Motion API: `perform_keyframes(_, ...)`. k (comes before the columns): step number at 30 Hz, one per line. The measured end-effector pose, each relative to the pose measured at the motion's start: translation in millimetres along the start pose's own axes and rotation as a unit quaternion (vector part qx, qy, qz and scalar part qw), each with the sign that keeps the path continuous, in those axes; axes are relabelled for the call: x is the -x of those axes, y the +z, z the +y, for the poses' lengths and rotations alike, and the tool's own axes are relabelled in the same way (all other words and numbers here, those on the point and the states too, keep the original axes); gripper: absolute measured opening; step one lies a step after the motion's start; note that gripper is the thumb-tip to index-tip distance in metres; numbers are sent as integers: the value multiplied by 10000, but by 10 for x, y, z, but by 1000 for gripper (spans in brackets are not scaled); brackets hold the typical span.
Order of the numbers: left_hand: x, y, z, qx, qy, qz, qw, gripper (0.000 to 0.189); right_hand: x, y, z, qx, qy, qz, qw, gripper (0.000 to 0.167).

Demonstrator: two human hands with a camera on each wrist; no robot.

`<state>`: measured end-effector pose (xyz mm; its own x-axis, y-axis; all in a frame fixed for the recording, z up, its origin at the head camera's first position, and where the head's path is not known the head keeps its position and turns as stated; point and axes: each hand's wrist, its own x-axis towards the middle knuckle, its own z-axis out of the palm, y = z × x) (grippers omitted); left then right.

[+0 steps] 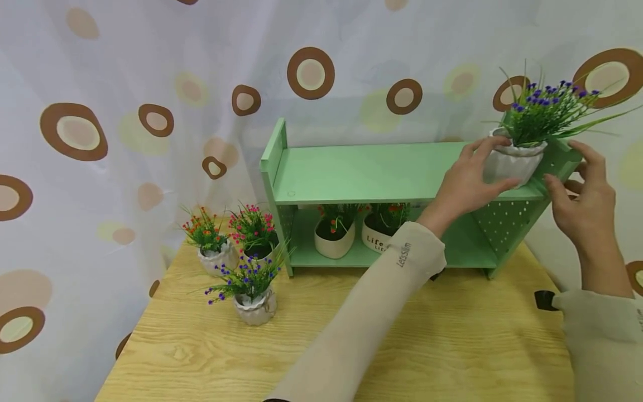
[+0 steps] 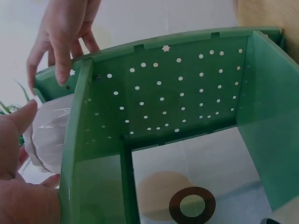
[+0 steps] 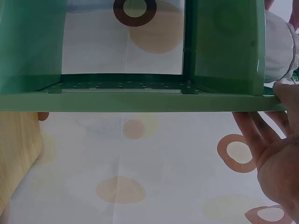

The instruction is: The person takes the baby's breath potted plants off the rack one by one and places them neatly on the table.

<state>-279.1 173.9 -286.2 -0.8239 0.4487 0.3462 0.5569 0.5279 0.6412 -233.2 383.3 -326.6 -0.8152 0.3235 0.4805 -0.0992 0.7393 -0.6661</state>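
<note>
A white pot of purple flowers [image 1: 517,162] stands at the right end of the top board of a green two-tier shelf [image 1: 361,170]. My left hand [image 1: 469,176] holds this pot from its left side, thumb low in front and fingers near the rim. At the shelf's right side panel [image 1: 560,159], my right hand [image 1: 585,201] grips the upper edge. In the right wrist view, the thumb of that hand [image 3: 280,161] lies on the panel's near edge, with fingers on the outer side. The left wrist view shows the pot [image 2: 51,133] only partly, behind the top board.
On the lower board sit two white pots, a rounder one [image 1: 334,240] and a lettered one [image 1: 374,234]. Left of the shelf, the wooden table [image 1: 201,352] bears pots with orange [image 1: 218,257], pink [image 1: 253,229] and purple flowers [image 1: 255,307]. A patterned curtain [image 1: 341,33] hangs behind.
</note>
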Motion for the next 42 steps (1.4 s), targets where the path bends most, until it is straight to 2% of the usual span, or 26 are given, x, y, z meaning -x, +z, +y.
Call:
perform_keyframes(3, -11, 12, 12, -256, -123, 167, 9995, 63, 7, 15, 14, -12, -65, -5, 10000, 62)
perform_keyframes(7, -6, 39, 24, -416, -379, 472, 9973, 68, 22, 26, 21, -18, -103, -25, 9999, 62)
perform_keyframes(9, 2, 44, 21, -340, -425, 625, 9966, 67, 20, 25, 18, -25, -109, -7, 9999, 62)
perform_keyframes(15, 38, 12, -27, 69, -309, 1033, 9941, 56, 6, 15, 4, -85, -169, 44, 9998, 62)
perform_keyframes(33, 296, -221, -206, 765, 49, 1068, 9913, 61, -2, -2, 0, -21, -126, 45, 9999, 61)
perform_keyframes(42, 495, -391, -250, 1589, 237, 1107, 9808, 62, 0, -17, 16, -7, -106, 56, 9999, 61)
